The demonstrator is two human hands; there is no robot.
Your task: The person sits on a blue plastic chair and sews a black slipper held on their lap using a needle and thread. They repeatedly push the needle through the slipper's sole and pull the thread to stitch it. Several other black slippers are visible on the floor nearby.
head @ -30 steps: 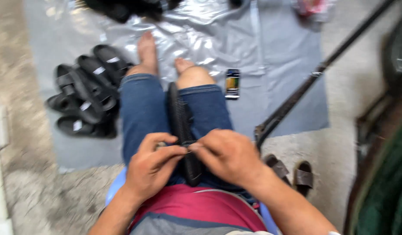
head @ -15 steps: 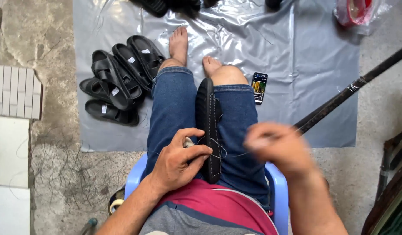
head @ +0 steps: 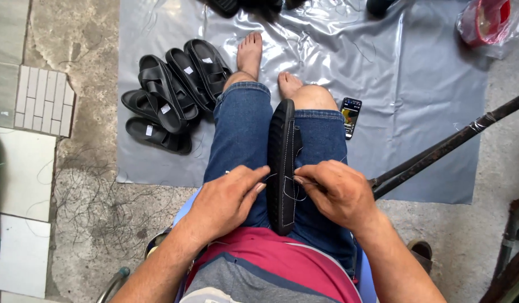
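A black sandal (head: 282, 163) stands on edge, clamped between my knees in blue jeans, with white stitching along its sole. My left hand (head: 228, 199) rests against the sandal's left side, fingertips pressed to the sole. My right hand (head: 333, 191) is at its right side, fingers pinched on a thin needle and thread (head: 297, 188) that loops from the sole.
A pile of black sandals (head: 172, 92) lies to the left on a grey plastic sheet (head: 411, 73). A phone (head: 350, 116) lies right of my knee. A dark metal rod (head: 450, 143) slants in from the right. Thread scraps (head: 102, 207) litter the concrete. A red bag (head: 484, 22) sits top right.
My right hand, pulled out to the right half a second ago, has come back to the sandal's side. The view has tilted so more floor shows.
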